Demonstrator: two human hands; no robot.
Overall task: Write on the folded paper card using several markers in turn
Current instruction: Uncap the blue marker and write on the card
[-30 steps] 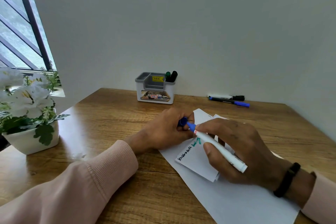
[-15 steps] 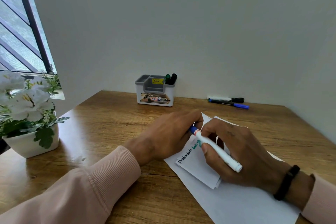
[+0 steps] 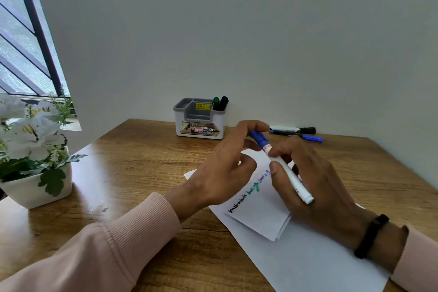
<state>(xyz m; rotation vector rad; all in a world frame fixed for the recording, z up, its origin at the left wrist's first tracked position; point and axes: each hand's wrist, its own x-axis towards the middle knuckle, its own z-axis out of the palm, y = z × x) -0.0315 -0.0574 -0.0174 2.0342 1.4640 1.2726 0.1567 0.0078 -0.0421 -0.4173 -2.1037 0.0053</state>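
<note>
The folded white paper card (image 3: 260, 213) lies on a larger white sheet (image 3: 315, 261) on the wooden desk, with black, green and blue writing along its left edge. My right hand (image 3: 315, 187) grips the white barrel of a blue marker (image 3: 288, 172) just above the card. The marker's blue cap (image 3: 258, 137) sits on its far end. My left hand (image 3: 227, 168) hovers over the card's far left corner, fingers curled around the cap end and touching it.
A grey-white organiser (image 3: 200, 118) at the back wall holds a green marker (image 3: 215, 101) and a black marker (image 3: 223, 102). A black-capped marker (image 3: 294, 129) and a blue pen (image 3: 303, 137) lie behind my hands. A white flower pot (image 3: 38, 182) stands at left.
Both hands rose from the card. The blue cap, held apart in my left hand before, now sits on the marker's tip. The blue writing on the card is uncovered.
</note>
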